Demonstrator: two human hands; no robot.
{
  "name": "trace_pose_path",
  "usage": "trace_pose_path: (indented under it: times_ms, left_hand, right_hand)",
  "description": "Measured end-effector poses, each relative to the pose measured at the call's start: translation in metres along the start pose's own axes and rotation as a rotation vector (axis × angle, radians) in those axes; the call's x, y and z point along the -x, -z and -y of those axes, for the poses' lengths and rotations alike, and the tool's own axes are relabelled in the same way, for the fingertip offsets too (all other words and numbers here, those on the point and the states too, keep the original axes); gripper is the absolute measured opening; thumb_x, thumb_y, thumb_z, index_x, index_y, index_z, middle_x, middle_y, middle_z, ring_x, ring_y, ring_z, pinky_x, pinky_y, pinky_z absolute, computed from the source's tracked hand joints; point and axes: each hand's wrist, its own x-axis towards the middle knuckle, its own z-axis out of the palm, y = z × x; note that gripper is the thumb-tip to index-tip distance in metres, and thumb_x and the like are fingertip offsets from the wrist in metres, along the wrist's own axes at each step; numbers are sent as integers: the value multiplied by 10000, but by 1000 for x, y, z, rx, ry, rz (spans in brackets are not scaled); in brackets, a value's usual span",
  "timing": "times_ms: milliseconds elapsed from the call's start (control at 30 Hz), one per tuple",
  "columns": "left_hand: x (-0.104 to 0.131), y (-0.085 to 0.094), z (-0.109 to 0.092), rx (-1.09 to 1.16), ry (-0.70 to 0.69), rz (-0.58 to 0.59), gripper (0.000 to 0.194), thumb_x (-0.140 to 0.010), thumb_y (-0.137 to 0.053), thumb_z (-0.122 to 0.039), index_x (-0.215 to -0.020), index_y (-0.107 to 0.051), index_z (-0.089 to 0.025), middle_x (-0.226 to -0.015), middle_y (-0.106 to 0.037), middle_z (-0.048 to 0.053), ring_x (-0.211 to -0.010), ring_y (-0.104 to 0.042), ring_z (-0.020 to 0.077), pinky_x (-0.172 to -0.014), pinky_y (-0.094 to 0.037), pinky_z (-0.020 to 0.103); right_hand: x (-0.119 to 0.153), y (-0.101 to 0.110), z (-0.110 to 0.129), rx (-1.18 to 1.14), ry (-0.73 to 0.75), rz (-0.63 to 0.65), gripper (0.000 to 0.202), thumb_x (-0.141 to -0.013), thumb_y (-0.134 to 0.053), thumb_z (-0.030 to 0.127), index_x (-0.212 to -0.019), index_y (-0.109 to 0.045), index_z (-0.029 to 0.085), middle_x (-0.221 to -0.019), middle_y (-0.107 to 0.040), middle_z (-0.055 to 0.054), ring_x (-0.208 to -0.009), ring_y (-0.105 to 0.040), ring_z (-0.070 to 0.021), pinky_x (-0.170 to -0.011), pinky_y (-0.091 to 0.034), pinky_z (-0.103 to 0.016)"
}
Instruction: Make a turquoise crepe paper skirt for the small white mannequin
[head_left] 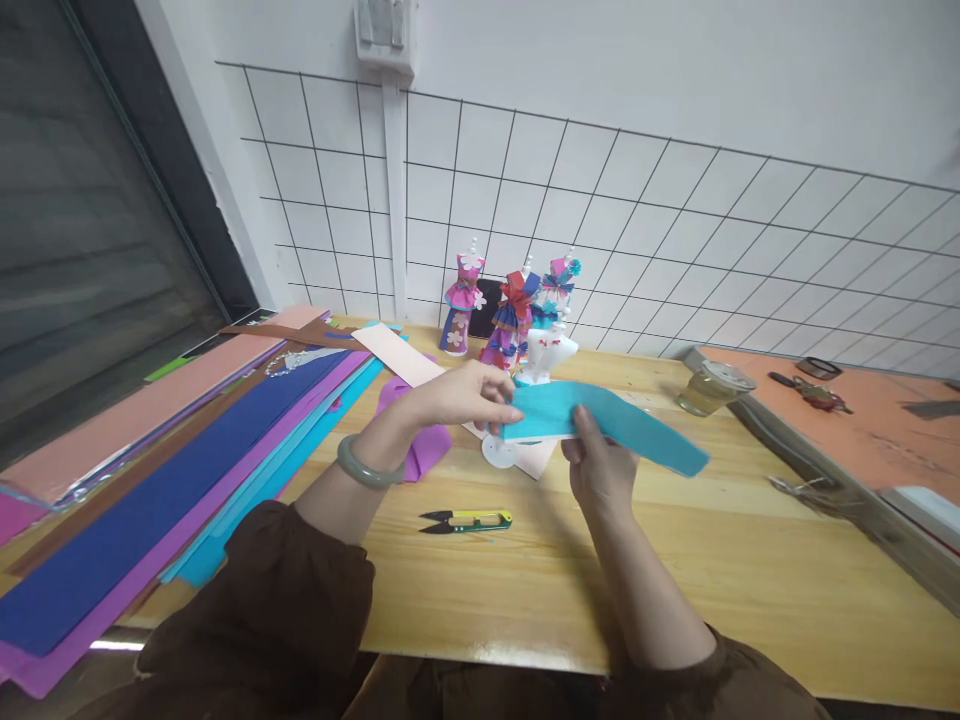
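Observation:
A turquoise strip of crepe paper (645, 425) is held above the table, its right end hanging out past my fingers. My right hand (600, 465) grips the strip near its middle, thumb on top. At the strip's left end, my left hand (476, 395) has its thumb and fingers closed on the edge. A thin white line runs along the strip's lower edge. Beneath my left hand lies a white round disc (499, 452). Thread snips (466, 521) with yellow and green handles rest nearer to me. Behind the strip stands a small white dress form (551, 350), partly hidden.
Long crepe paper sheets (187, 470) in several colours cover the left side. A pale pink strip (397, 355) and purple paper (427, 450) lie mid-table. Decorated paper-dress figures (517, 310) stand at the back. A glass jar (712, 388) and an orange-topped surface (862, 420) are right.

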Motion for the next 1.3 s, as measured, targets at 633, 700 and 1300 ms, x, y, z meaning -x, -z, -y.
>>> trace_pose_path:
  times_ms: [633,700,1300]
  left_hand:
    - [-26,-19,22,-339,-129,-498,410,-666,-686,-296,-1046,-584,-179,-1052,-621,60,-932,-563,191,-788,-452,320]
    - [-26,-20,22,-359,-148,-511,373,-673,-682,-297,-1017,-602,-177,-1036,-629,58,-914,-566,185,-783,-454,311]
    - [-31,-19,31,-250,-179,-537,525,-726,-641,-219,-1235,-522,-167,-1205,-609,91,-1067,-580,199,-890,-463,316]
  right_hand:
    - [-24,10,-1,-184,-339,327,297,-627,-757,358,-787,-581,179,-761,-589,39,-420,-242,-12,-400,-278,-208]
    - [-21,9,-3,-195,-363,337,302,-616,-768,344,-712,-532,182,-635,-513,71,-411,-243,-14,-399,-266,-202]
    - [-7,0,-8,-285,-469,250,324,-601,-790,333,-742,-538,187,-522,-362,118,-389,-249,-11,-397,-249,-175]
